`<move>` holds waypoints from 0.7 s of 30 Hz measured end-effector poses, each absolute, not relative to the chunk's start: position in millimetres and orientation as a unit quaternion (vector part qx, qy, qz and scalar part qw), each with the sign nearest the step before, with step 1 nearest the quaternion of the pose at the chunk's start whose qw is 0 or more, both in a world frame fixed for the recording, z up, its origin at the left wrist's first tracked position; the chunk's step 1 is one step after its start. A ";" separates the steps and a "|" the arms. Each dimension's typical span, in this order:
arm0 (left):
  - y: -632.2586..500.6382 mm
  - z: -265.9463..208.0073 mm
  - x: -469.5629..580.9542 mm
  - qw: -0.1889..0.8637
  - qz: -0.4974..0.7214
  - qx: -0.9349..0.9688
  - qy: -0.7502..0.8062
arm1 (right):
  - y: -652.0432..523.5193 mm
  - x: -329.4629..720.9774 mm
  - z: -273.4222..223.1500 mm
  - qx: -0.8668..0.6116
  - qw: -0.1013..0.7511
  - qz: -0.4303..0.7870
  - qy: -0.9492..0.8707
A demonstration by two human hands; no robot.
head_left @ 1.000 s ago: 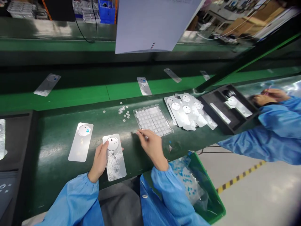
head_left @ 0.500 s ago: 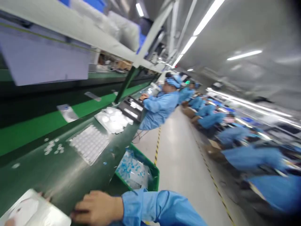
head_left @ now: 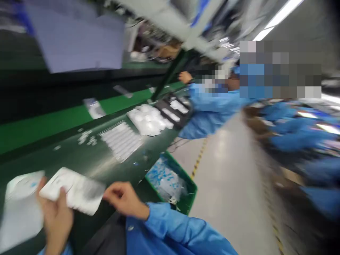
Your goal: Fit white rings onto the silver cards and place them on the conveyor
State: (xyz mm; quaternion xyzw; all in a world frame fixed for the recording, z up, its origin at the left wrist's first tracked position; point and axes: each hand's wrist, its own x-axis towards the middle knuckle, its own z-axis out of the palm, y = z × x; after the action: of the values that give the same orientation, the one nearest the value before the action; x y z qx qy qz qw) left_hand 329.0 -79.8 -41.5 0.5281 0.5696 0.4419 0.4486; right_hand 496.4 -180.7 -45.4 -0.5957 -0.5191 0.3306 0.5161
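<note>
A white flat panel with rounded corners is held tilted above the bench, blurred by motion. My left hand grips its left end, the thumb on top and the fingers behind. At the panel's right end, my right hand has its fingers curled in a pinch at the edge. Left of my left hand lies another white flat piece with a small blue mark. A clear tray with rows of small white parts rests on the bench beyond, near several loose white bits.
Past the tray lie a pile of white round pieces and a black tray. A green bin with blue-specked plastic stands right of the bench. A co-worker in a blue coat sits farther along.
My view has swung, shifting the scene. The white panel is now raised in my left hand. My right hand has come off the bench to the panel's right edge. The co-worker has reached out an arm.
</note>
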 end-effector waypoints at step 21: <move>-95.6 -38.6 320.9 0.666 0.332 0.527 0.411 | -146.8 495.6 -30.0 -0.539 0.524 0.233 -0.616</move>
State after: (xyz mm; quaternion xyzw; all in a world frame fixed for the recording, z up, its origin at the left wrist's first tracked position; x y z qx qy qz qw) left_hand 320.9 -95.6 -38.6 0.5266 0.4114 0.3321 0.6657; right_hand 495.6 -146.8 -30.0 -0.5394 -0.6165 0.2328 0.5243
